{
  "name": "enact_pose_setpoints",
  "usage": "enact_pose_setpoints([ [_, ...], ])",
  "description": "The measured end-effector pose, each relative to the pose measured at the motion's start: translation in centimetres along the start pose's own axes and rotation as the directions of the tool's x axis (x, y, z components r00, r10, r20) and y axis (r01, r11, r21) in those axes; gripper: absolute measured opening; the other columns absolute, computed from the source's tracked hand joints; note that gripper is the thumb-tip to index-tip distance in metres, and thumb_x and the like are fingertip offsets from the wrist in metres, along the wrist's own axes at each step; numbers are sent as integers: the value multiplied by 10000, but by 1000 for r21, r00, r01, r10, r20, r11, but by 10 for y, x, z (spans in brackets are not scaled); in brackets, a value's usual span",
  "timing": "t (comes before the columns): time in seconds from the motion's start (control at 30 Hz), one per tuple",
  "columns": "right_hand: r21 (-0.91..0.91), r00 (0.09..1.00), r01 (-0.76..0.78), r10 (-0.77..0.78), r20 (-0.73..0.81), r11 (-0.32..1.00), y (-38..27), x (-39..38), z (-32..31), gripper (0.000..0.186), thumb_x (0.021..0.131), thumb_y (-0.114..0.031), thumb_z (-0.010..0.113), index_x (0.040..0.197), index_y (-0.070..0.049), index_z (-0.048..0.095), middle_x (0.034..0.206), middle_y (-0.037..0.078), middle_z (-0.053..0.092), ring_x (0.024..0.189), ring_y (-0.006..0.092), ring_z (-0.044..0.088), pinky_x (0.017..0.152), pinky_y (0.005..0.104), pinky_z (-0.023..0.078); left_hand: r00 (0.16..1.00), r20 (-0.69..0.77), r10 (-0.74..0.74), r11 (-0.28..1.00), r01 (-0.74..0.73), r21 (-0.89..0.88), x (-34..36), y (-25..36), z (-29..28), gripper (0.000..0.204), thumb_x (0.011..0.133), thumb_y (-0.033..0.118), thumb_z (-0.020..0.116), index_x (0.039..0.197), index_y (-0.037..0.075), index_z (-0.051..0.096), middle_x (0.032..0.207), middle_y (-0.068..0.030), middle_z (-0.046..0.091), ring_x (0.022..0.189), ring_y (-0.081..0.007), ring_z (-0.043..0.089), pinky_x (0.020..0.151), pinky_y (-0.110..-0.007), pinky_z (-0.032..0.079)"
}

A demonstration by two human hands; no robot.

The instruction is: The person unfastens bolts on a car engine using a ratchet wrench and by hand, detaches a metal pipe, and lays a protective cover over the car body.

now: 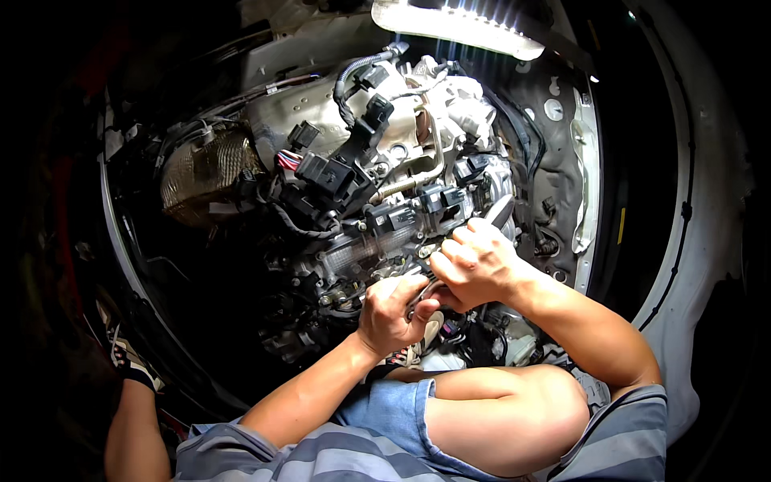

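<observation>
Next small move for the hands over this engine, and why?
I'd probably ease the right hand back slightly while the left hand holds the slim piece: the hands are close together over the engine, and their grip hides part of the piece, so more space may show how it lies.

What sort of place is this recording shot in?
Probably a vehicle's engine bay: a silver metal engine with black plastic connectors, a curved pale painted body panel, and a glowing white bar-shaped lamp.
</observation>
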State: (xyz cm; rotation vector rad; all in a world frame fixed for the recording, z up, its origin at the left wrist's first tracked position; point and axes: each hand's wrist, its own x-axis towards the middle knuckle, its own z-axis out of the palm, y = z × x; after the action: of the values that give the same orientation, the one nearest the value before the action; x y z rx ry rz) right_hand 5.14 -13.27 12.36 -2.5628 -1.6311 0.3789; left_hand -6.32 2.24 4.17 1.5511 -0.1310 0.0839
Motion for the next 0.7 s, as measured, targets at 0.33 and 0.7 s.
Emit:
enact_pose_setpoints([
  [0.33,82,977,-214,214,17,973,-10,-19,5,459,722,-535,674,683,-96,547,644,53,510,589,241,529,604,390,389,983,149,-108,972,136,-193,27,11,-2,311,953,91,579,648,36,605,528,-62,518,423,-193,513,443,-328,404],
  [0.7,209,980,-141,106,168,968,5,-19,0,571,778,-651,693,737,-93,581,721,62,586,718,245,598,718,382,448,867,463,-183,904,-37,427,12,6,-50,400,784,111,748,1145,-10,628,1073,-141,652,1040,-344,609,955,-423,484],
])
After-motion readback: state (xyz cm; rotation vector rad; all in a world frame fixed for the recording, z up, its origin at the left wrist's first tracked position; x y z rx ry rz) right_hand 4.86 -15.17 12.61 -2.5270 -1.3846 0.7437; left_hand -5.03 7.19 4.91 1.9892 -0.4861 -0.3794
